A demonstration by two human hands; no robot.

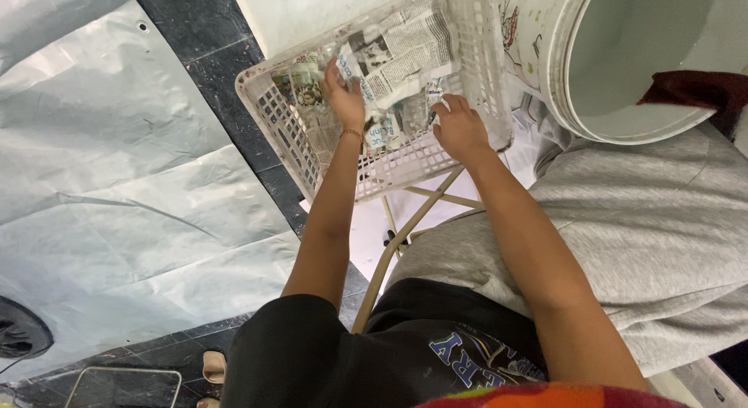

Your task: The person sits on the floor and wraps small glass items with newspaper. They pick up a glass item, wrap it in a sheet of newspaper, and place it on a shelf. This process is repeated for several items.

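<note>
Left hand (344,98): reaches deep into the basket, fingers curled down onto a newspaper-wrapped bundle near the far side — it looks closed on the wrapping, though the fingertips are hidden among the paper
Right hand (460,127): rests at the near right of the basket's inside, fingers pinching the top of a small wrapped piece that stands upright between the bundles
Plastic sheet (109,166): large pale sheet spread over the dark tiled floor at left, creased, probably laid to keep the floor clean
Grey cloth (647,229): wide grey fabric draped at right, under the bucket and beside the right forearm
Bucket (623,57): big white bucket lying tilted with its mouth toward the camera, a dark red cloth (693,88) hanging over its rim
Basket (288,120): white slotted plastic basket, tipped toward the person and propped on a thin metal frame (405,229), so both hands can get in from above
Wrapped bundles (405,57): several items rolled in newspaper, packed close together inside the basket — the paper likely cushions them against one another
Small items (304,81): at the basket's far left corner, partly uncovered; what they are cannot be told
</note>
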